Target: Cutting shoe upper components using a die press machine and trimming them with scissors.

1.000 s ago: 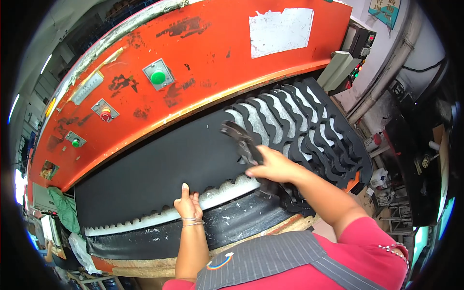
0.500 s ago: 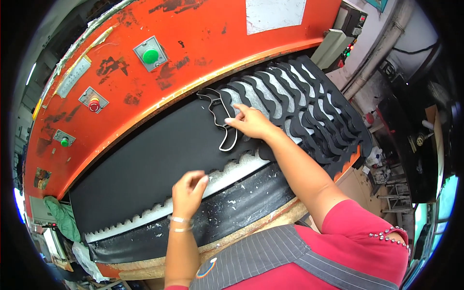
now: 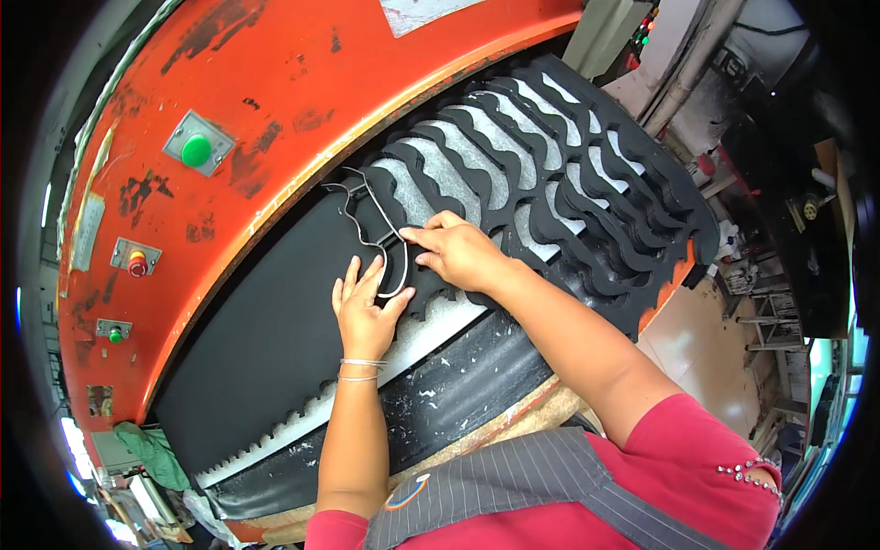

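Note:
A metal cutting die (image 3: 404, 261), a thin wavy strip bent into a closed outline, lies on a black foam sheet (image 3: 266, 339). My right hand (image 3: 463, 255) has its thumb and fingertips closed on the die's right edge, near the middle. At the die's lower end is my left hand (image 3: 365, 316), fingers on one side and thumb on the other, holding that end between them. Just right of the die, the sheet is cut into rows of wavy openings, with pale board (image 3: 463, 174) showing through. The lower edge of the sheet is scalloped.
An orange press beam (image 3: 302, 119) with green buttons (image 3: 196, 150) and a red knob (image 3: 137, 264) runs along the far side. A white strip (image 3: 275, 440) and scuffed black covering (image 3: 431, 394) lie nearer me. Green cloth (image 3: 156, 454) hangs at the left end.
My left hand has moved up and right from over the sheet's lower edge onto the die. My right hand stays at the die, whose lower end now sits between both hands. The view has shifted.

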A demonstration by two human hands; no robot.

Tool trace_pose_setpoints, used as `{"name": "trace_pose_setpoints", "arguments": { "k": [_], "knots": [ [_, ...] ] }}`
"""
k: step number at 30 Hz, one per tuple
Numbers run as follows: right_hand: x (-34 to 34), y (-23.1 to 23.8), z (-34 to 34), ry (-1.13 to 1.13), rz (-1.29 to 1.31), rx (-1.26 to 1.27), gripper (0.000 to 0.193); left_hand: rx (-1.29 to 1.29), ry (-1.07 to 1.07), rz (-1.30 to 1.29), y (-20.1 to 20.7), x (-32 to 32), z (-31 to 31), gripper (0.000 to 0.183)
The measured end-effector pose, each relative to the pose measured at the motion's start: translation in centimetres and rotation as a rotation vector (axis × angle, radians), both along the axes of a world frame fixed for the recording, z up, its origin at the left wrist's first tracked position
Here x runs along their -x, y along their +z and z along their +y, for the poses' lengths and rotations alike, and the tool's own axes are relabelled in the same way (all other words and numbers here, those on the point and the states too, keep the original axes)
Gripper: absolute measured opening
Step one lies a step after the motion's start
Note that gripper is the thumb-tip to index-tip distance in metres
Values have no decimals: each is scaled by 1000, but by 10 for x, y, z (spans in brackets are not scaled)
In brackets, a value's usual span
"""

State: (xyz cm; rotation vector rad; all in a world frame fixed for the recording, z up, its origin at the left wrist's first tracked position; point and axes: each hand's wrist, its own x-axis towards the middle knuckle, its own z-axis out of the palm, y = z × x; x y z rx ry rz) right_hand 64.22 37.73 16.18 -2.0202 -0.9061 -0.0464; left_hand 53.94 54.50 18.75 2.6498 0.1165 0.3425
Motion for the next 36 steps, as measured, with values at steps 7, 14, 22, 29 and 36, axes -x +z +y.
{"name": "trace_pose_setpoints", "arguments": {
  "k": [7,14,22,29,36],
  "knots": [
    [-11,-7,-5,-40,-34,-9,37,-17,18,52,0,-10,-9,56],
    [-14,-3,-8,-37,-72,-59,33,-2,19,54,1,-14,-8,55],
    [-10,-10,-1,-50,-132,-37,37,4,10,38,-4,-10,-2,53],
    [-3,-9,9,-76,-134,-40,35,0,24,3,-6,-2,6,55],
    [23,10,11,5,-150,27,42,-17,25,-43,0,30,14,60]
  ]
}}
